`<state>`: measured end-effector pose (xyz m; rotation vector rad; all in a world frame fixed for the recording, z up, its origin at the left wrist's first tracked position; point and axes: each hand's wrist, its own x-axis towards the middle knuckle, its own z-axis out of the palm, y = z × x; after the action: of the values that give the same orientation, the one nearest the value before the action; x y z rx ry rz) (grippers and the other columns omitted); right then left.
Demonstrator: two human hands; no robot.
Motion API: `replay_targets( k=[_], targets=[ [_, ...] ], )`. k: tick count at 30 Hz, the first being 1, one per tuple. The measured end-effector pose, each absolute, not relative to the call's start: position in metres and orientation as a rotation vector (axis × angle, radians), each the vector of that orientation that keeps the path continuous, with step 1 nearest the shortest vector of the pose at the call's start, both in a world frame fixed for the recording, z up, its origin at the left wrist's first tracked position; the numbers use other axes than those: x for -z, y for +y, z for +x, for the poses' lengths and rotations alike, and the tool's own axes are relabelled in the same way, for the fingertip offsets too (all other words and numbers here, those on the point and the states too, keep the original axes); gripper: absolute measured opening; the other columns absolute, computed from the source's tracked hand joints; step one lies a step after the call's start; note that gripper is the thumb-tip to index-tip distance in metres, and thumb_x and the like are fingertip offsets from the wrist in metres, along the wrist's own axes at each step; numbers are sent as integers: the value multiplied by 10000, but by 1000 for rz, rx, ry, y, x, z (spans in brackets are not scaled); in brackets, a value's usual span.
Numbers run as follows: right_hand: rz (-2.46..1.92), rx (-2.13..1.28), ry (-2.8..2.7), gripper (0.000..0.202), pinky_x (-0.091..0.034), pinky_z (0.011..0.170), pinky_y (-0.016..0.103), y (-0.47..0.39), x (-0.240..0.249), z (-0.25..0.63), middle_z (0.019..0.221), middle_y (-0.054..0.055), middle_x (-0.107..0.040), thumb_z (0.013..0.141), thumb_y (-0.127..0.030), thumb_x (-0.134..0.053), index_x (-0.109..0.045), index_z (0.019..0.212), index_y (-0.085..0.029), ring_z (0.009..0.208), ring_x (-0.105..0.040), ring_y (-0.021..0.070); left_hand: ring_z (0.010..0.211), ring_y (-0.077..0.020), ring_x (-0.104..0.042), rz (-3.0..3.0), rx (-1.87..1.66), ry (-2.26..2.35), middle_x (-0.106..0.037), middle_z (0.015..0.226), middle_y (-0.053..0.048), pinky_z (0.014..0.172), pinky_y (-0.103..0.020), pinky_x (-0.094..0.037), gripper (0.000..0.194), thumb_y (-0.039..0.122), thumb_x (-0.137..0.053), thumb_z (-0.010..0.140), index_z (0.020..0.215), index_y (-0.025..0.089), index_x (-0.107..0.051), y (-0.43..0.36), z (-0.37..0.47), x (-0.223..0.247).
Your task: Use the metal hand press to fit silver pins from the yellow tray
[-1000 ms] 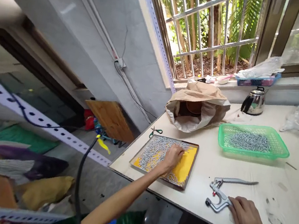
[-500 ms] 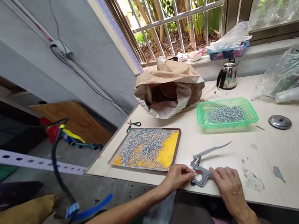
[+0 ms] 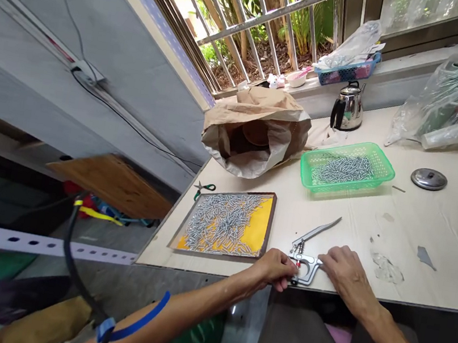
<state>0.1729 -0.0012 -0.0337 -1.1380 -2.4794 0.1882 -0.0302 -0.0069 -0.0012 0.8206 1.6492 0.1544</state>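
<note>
A grey hand-press tool with a long lever and a spring lies at the table's front edge, its lever raised. My left hand is at the tool's left end, thumb and finger pinched by the small red part; what they pinch is too small to name. My right hand grips the tool's right end between thumb and fingers. Left of the tool, a shallow tray with a yellow bottom holds several small metal pins. Behind, a green basket holds more of them.
Green-handled scissors lie behind the tray. An open brown paper bag stands at the back left. Towards the window is a steel kettle; its round lid lies at the right. Plastic bags fill the back right.
The tool has tilted a little in my hands, its frame now showing a brighter face and its lever tip shifted left. My left hand has turned slightly, more fingers showing below. The view has shifted slightly.
</note>
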Motion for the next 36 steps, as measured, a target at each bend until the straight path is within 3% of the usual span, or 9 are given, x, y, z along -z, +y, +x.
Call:
replay_targets(
  k=[2,6,8,11,17,23,28,32,36],
  targets=[
    [-1118,-222,-2497,137,-396,727,324,4,34,177,956,72,-617,862,-211,-551,-627,974,-229,876,-516,211,331,-74,-470,804,-151,1638,-500,356,50,381,-164,-378,207,268,-692,705,603,126,-582,-9,-30,2],
    [-1104,-205,-2615,659,-363,952,491,29,31,188,1401,162,-422,739,-424,-679,-454,1320,-207,1277,-346,342,324,-81,-474,792,-160,1652,-512,357,44,385,-174,-387,230,308,-716,681,633,125,-587,-12,-31,3],
    [-1118,-229,-2736,846,-295,1007,559,44,27,192,1448,184,-361,666,-516,-713,-394,1374,-183,1340,-251,384,317,-81,-468,792,-164,1657,-505,350,47,383,-178,-390,251,329,-721,674,627,125,-583,-12,-30,3],
    [-1105,-298,-2879,965,-262,1016,598,61,20,192,1405,219,-404,579,-577,-745,-402,1368,-141,1329,-269,410,311,-80,-465,796,-172,1659,-502,346,49,381,-178,-391,250,326,-713,684,619,125,-580,-13,-29,3],
    [-1078,-271,-2890,878,-308,956,597,68,9,184,1213,201,-543,553,-562,-752,-485,1277,-145,1145,-463,374,313,-79,-458,771,-202,1685,-495,343,52,385,-177,-390,212,269,-674,723,606,133,-560,-15,-26,2],
    [-1128,-240,-2895,698,-361,914,518,64,2,181,1077,156,-590,559,-506,-793,-584,1107,-128,1014,-509,326,388,-106,-497,919,-126,1734,-491,399,41,454,-219,-423,283,345,-622,778,591,146,-547,-21,-29,0],
    [-1172,-322,-2880,573,-435,787,386,59,-3,180,1022,134,-588,593,-436,-810,-609,1027,-122,959,-516,285,825,-194,-611,1892,-225,1833,-638,864,-41,731,-306,-492,135,298,-597,828,869,174,-634,-25,-19,-3],
    [-1171,-360,-2898,435,-443,781,353,55,-7,179,976,116,-593,651,-346,-794,-619,978,-119,923,-522,256,1096,-266,-506,2348,-211,1579,-553,1208,-110,906,-403,-462,508,311,-715,752,1189,179,-492,-3,4,2],
    [-1183,-395,-2930,599,-460,766,356,56,-7,187,1005,123,-595,571,-327,-842,-591,1066,-104,923,-528,265,1041,-266,-517,2454,-66,1394,-563,1166,-119,908,-403,-457,568,338,-721,750,1211,144,-452,21,14,3]
  ],
)
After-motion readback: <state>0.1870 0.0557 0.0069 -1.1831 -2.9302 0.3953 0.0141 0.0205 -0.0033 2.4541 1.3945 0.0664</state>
